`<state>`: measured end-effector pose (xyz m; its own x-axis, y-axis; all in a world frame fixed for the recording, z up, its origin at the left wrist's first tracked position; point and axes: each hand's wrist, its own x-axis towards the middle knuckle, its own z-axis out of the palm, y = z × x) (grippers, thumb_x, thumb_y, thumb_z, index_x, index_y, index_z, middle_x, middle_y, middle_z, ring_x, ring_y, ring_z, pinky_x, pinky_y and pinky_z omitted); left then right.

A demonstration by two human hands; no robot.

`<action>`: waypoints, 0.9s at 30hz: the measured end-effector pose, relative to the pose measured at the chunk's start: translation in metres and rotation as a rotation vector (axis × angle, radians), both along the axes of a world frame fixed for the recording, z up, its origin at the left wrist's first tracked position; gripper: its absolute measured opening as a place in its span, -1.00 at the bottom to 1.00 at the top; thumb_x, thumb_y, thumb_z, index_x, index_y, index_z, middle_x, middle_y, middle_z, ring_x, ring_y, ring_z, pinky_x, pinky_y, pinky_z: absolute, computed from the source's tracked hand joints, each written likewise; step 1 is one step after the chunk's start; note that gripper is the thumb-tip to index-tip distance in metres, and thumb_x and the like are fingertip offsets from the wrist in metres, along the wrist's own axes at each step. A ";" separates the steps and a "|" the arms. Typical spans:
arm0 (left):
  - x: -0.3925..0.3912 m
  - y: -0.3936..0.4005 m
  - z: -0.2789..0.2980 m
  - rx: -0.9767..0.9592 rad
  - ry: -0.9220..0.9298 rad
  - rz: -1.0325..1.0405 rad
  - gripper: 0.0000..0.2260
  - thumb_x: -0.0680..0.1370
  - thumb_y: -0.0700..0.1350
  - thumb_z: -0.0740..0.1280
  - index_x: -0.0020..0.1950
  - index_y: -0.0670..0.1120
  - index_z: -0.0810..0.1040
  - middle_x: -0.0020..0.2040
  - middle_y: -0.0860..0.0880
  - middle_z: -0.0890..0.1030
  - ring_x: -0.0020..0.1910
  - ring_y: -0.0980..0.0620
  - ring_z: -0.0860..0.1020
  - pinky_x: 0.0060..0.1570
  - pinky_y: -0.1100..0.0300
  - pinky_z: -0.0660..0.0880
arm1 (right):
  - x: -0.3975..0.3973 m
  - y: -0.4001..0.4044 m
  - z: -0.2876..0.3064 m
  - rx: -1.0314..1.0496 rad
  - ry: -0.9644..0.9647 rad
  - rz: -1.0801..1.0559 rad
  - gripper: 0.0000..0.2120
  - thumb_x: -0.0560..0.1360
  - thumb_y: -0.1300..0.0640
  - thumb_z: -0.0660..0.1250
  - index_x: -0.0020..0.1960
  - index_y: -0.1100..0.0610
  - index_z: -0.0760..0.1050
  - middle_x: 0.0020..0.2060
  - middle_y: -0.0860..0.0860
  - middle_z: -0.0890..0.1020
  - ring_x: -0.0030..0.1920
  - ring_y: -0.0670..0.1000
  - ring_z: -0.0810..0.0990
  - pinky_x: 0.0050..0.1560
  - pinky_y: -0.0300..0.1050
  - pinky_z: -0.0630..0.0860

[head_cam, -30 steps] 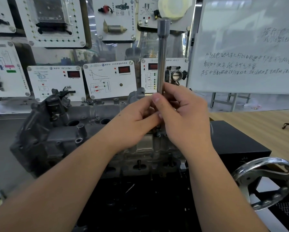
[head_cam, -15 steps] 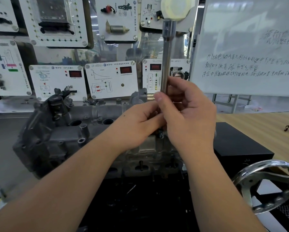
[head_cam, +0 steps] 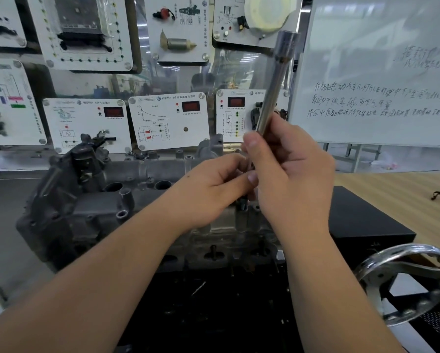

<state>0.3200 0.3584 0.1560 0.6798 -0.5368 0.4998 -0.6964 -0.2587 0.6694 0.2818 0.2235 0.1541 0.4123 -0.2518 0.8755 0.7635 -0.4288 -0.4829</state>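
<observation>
steel socket tube (head_cam: 272,98), tilted, held just above grey cylinder head (head_cam: 91,207); right hand (head_cam: 292,179) curled round its shaft, left hand (head_cam: 208,192) pinching the lower end, likely to guide it down straight.

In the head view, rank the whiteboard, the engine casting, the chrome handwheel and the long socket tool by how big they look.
1. engine casting and whiteboard: too alike to rank, each partly hidden or cropped.
2. handwheel, though nearest the camera.
3. long socket, slim.
</observation>
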 end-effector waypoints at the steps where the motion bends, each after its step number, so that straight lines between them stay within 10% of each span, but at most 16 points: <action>1: -0.001 0.001 0.000 -0.003 0.007 0.003 -0.65 0.64 0.13 0.22 0.13 -0.13 0.59 0.02 -0.24 0.66 0.04 -0.28 0.61 0.12 -0.29 0.52 | 0.000 0.000 -0.001 -0.002 0.005 0.029 -0.85 0.60 0.05 0.32 0.12 -0.10 0.62 -0.17 -0.08 0.68 -0.16 -0.03 0.68 -0.08 0.10 0.63; 6: -0.001 0.003 0.001 -0.013 0.002 0.003 -0.67 0.60 0.13 0.25 0.14 -0.09 0.61 0.04 -0.24 0.67 0.05 -0.30 0.61 0.12 -0.31 0.53 | 0.002 0.002 -0.002 0.039 0.040 0.094 -0.55 0.63 0.07 0.27 0.52 0.00 0.40 0.03 -0.17 0.72 0.09 -0.13 0.69 0.14 0.06 0.64; 12: 0.002 0.000 -0.002 -0.035 0.001 -0.019 -0.75 0.57 0.12 0.33 0.11 0.01 0.61 -0.01 -0.10 0.72 0.05 -0.21 0.66 0.13 -0.24 0.57 | 0.003 0.001 0.002 0.046 -0.035 -0.006 -0.59 0.52 -0.04 0.40 0.34 -0.21 0.45 -0.07 -0.28 0.66 -0.05 -0.14 0.67 0.02 -0.07 0.65; 19: 0.005 0.004 -0.002 -0.012 0.028 -0.049 -0.87 0.65 0.03 0.25 0.06 0.12 0.60 -0.05 0.16 0.72 -0.03 0.24 0.66 -0.01 0.40 0.51 | 0.001 -0.002 -0.001 0.023 -0.006 0.064 -0.61 0.59 0.05 0.28 0.39 -0.19 0.41 -0.02 -0.21 0.71 -0.08 -0.10 0.72 0.01 -0.06 0.66; 27: 0.002 0.001 -0.003 -0.002 -0.007 -0.033 -0.70 0.62 0.00 0.36 0.26 -0.16 0.55 0.05 -0.34 0.64 0.03 -0.34 0.62 0.09 -0.29 0.56 | -0.003 0.002 0.002 0.033 -0.061 -0.047 -0.72 0.52 -0.07 0.39 0.23 -0.18 0.51 -0.13 -0.13 0.67 -0.12 -0.04 0.67 -0.13 0.11 0.63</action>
